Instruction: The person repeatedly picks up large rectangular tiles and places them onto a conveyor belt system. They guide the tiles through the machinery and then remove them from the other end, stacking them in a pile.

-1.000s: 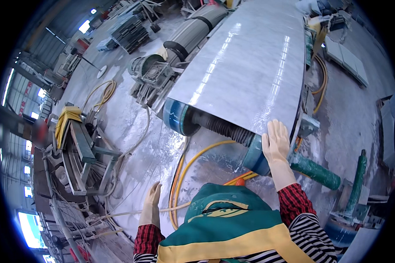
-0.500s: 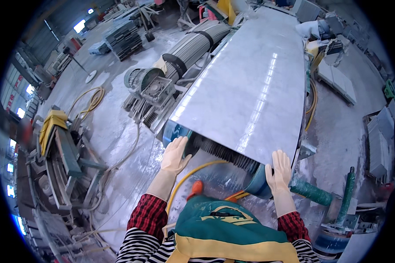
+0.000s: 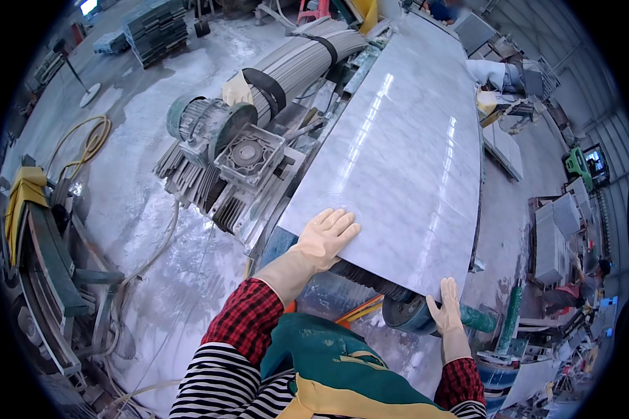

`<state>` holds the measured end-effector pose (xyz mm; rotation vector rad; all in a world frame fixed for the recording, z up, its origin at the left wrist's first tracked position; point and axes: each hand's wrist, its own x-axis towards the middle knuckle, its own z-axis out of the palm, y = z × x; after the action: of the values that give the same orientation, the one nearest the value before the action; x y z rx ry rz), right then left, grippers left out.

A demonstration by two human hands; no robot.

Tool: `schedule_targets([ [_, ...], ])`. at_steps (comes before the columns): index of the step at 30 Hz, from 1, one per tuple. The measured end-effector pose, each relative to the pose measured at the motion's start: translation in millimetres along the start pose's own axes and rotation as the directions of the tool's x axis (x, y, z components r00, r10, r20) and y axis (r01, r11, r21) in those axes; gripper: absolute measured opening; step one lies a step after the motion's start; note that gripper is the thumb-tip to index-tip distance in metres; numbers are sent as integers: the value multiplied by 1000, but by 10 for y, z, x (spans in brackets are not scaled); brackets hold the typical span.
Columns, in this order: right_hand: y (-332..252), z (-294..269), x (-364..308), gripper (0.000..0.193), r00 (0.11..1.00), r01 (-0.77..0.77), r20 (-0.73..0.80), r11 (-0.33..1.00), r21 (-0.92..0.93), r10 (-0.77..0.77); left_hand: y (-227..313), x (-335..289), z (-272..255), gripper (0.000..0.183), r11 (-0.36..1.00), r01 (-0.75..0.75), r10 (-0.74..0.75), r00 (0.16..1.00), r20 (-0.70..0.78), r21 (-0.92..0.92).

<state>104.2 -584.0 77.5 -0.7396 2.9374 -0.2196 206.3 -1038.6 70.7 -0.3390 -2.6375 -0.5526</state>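
A long, polished white stone slab (image 3: 405, 160) with grey veining stretches away from me. My left hand (image 3: 326, 239), in a cream rubber glove, lies on the slab's near left part, fingers stretched out together across the top. At the near right corner is my right hand (image 3: 447, 311), gloved alike, with fingers straight and thumb apart; it appears to touch the edge there. Neither hand holds anything. Under the near edge shows a dark ribbed roller or brush (image 3: 363, 278), partly hidden, with a blue drum (image 3: 409, 314) beside it.
A grey motor with gearbox (image 3: 248, 153) is left of the slab, before a strapped bundle of long strips (image 3: 300, 63). Yellow hose (image 3: 91, 146) coils on the wet floor. A green metal frame (image 3: 52, 251) stands far left, a green pipe (image 3: 510, 318) at right.
My left hand has moved from beside the near left corner onto the slab's top. My right hand stays by the right corner. The view has turned, shifting the surroundings left.
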Motion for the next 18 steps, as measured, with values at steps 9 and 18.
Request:
schedule_targets([
  [9, -72, -144, 72, 82, 969, -110, 219, 994, -27, 113, -58, -45, 104, 51, 999, 38, -41, 988, -149, -27],
  [18, -128, -66, -9, 85, 974, -153, 168, 988, -15, 154, -53, -56, 123, 49, 1000, 21, -22, 989, -145, -12],
])
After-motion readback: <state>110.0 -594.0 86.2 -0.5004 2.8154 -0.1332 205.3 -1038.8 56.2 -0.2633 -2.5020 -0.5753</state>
